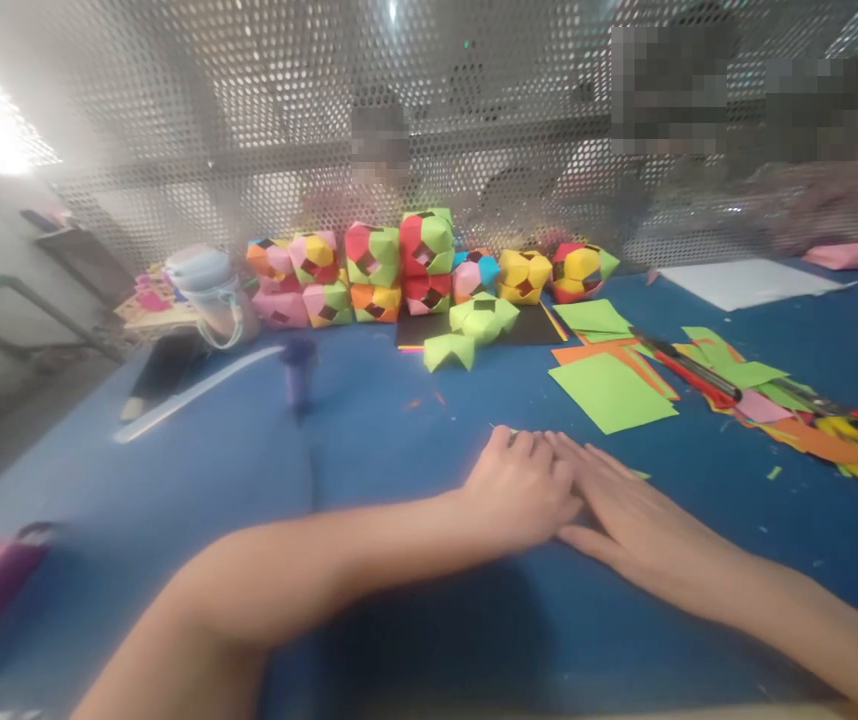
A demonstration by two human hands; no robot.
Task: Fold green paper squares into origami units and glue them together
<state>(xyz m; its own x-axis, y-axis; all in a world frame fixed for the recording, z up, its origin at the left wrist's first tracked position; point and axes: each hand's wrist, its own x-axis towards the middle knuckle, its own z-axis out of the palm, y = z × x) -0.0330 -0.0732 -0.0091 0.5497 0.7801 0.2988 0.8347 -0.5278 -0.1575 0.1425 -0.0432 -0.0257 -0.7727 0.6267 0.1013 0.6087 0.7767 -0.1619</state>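
Blue table [384, 445], left fingers [522, 445] curled, touching right fingers [585, 464]

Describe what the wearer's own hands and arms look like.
The left hand and right hand are bare, without gloves. No sleeve, watch or bracelet shows on the left arm, seen past the elbow, or right forearm. Blur hides any fine markings.

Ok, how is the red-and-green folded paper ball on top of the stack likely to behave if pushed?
The red-and-green paper ball is probably light for its size, since openings show between its folded panels. Those thin panels would likely dent under a hard push. It may topple, as it is perched on a red paper ball.
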